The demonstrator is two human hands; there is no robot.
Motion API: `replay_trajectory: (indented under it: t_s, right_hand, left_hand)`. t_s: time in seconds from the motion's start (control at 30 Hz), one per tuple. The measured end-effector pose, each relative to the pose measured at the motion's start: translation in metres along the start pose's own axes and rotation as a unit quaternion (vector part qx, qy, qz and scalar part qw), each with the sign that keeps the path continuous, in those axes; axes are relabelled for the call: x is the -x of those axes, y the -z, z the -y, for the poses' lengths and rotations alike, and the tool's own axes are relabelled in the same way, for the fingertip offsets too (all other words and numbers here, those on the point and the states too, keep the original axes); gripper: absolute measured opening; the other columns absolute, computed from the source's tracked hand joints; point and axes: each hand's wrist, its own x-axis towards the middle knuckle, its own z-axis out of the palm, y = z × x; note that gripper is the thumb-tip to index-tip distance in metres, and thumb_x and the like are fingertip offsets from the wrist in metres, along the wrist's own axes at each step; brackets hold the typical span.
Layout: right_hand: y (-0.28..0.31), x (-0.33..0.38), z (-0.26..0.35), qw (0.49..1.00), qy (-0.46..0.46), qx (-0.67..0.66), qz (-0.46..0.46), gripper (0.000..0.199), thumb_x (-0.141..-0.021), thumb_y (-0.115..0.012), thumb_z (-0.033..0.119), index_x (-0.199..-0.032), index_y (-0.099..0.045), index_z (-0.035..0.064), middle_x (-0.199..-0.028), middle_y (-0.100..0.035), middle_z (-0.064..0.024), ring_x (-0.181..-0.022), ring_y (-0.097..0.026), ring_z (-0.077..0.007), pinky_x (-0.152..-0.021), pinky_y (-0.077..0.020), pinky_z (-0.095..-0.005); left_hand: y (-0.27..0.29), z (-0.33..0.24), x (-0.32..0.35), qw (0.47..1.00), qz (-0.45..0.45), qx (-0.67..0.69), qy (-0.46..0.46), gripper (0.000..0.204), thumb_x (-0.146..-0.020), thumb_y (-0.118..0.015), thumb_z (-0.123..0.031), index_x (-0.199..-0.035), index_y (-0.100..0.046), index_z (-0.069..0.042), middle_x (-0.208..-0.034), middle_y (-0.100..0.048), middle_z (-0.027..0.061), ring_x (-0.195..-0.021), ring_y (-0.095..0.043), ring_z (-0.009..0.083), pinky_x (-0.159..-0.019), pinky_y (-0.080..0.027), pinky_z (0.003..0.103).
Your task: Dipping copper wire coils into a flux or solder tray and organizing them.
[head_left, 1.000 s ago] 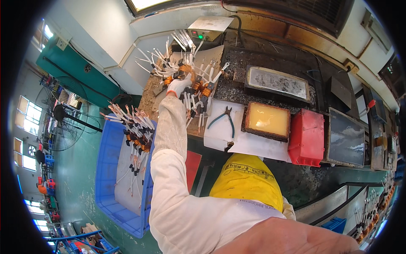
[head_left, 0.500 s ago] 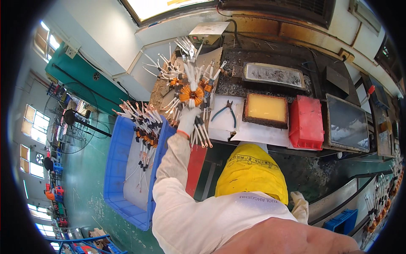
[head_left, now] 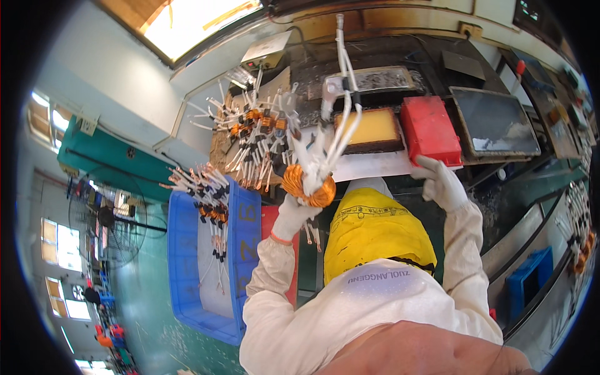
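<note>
My left hand (head_left: 292,219), in a white glove, is closed on a copper-wound ring coil (head_left: 319,191) and holds it up in front of the bench. Long white-sleeved leads stand up from the coil, with black bands and silvery ends. My right hand (head_left: 442,185), also gloved, holds nothing; its fingers are apart, just in front of a red plastic box (head_left: 431,128). More coils with white leads lie in a pile (head_left: 256,125) on the bench at the left. The raised leads partly cover a shallow pan of yellow stuff (head_left: 372,128).
A blue crate (head_left: 236,275) at my left has coils with leads (head_left: 212,203) over its far end. Behind the yellow pan sits an oblong pan (head_left: 390,79); a dark square pan (head_left: 494,122) is right of the red box. A fan (head_left: 106,217) stands far left.
My left hand has come from the bench pile toward me, lifting the coil with its leads up. My right hand has risen from beside my lap to the red box. The view has shifted.
</note>
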Motion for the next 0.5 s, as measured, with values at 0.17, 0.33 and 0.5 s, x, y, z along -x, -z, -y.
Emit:
replay_trajectory:
  t_s: [0.17,0.33,0.5]
  right_hand:
    - [-0.051,-0.019,0.023,0.992,-0.023,-0.107,0.063,0.082,-0.098,-0.04,0.067,-0.148,-0.04,0.0024,-0.119,-0.064,-0.0147,-0.061,-0.055,-0.0141,-0.057,-0.0499,-0.0305]
    - [-0.015,-0.018,0.015,0.985,0.025,-0.159,-0.057,0.053,-0.102,-0.046,0.055,-0.104,-0.062,0.0046,-0.078,-0.067,-0.0093,-0.063,-0.066,-0.0173,-0.054,-0.0538,-0.0259]
    - [0.002,0.029,0.037,0.949,0.128,0.117,-0.262,0.032,-0.104,-0.052,0.034,-0.099,-0.062,0.0035,-0.074,-0.067,-0.0071,-0.056,-0.063,-0.0152,-0.053,-0.0538,-0.0292]
  left_hand:
    - [-0.02,0.005,0.019,0.965,0.137,-0.16,-0.155,0.08,-0.069,-0.09,-0.019,-0.136,-0.051,-0.003,-0.129,-0.062,0.0116,-0.118,-0.061,0.0223,-0.1,-0.049,0.035]
    - [-0.06,-0.066,0.034,0.922,0.199,-0.332,0.007,0.061,-0.073,-0.081,-0.023,-0.126,-0.059,-0.004,-0.114,-0.068,0.0158,-0.11,-0.066,0.0261,-0.094,-0.052,0.034]
    - [-0.075,-0.035,0.022,0.91,0.13,-0.388,-0.06,0.049,-0.077,-0.078,-0.034,-0.115,-0.061,-0.009,-0.1,-0.069,0.0171,-0.095,-0.069,0.0356,-0.082,-0.055,0.04]
